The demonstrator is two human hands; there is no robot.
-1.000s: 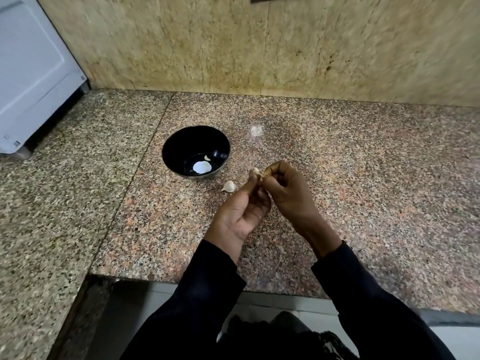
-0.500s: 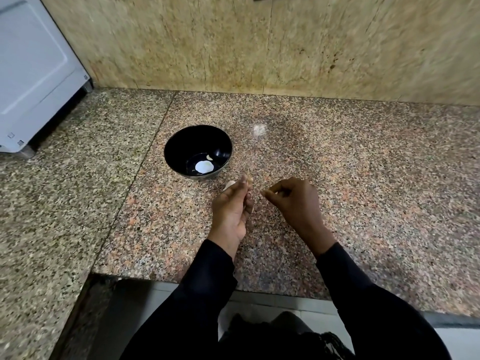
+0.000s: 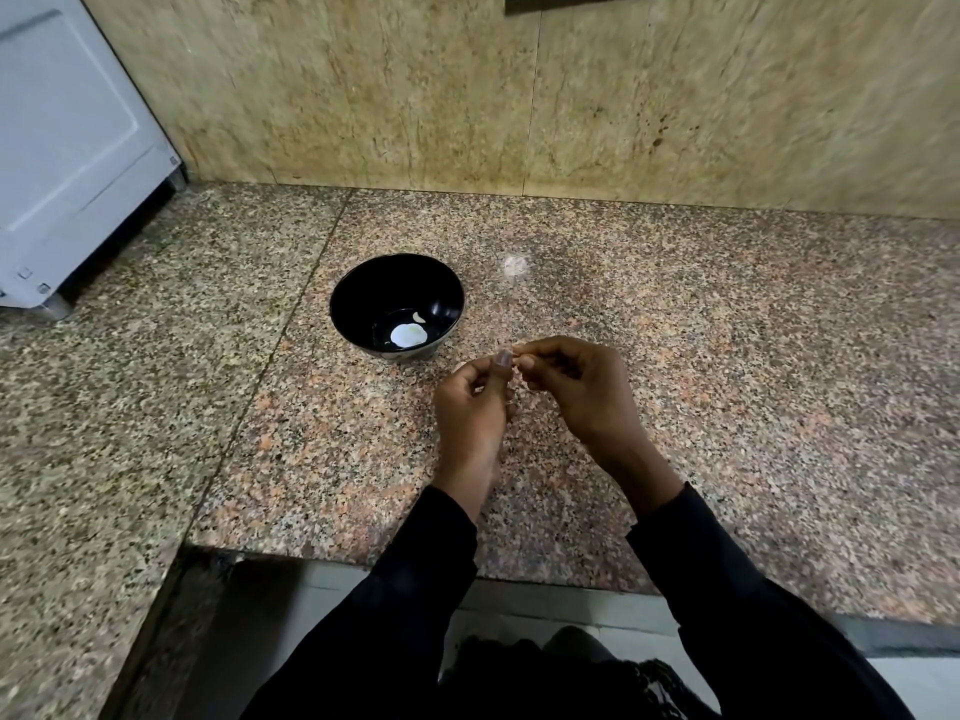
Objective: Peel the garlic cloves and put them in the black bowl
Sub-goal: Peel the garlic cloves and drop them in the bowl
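Note:
The black bowl (image 3: pixel 353 283) stands on the granite counter, left of and behind my hands. A small pale peeled clove (image 3: pixel 418 318) lies inside it beside a round white glare spot. My left hand (image 3: pixel 470 407) and my right hand (image 3: pixel 582 392) meet fingertip to fingertip just right of the bowl, a little above the counter. Both pinch a garlic clove (image 3: pixel 513 356). Only a pale sliver of the clove shows between the thumbs; the fingers hide the remainder.
A scrap of pale garlic skin (image 3: pixel 515 265) lies on the counter (image 3: pixel 727 356) behind my hands. A white appliance (image 3: pixel 67 148) stands at the far left. The stone wall rises at the back, and the counter's front edge (image 3: pixel 415 563) runs below my wrists.
My left hand went down to the loose clove lying by the bowl, which no longer shows on the counter. Both hands have come back together, pinching a clove.

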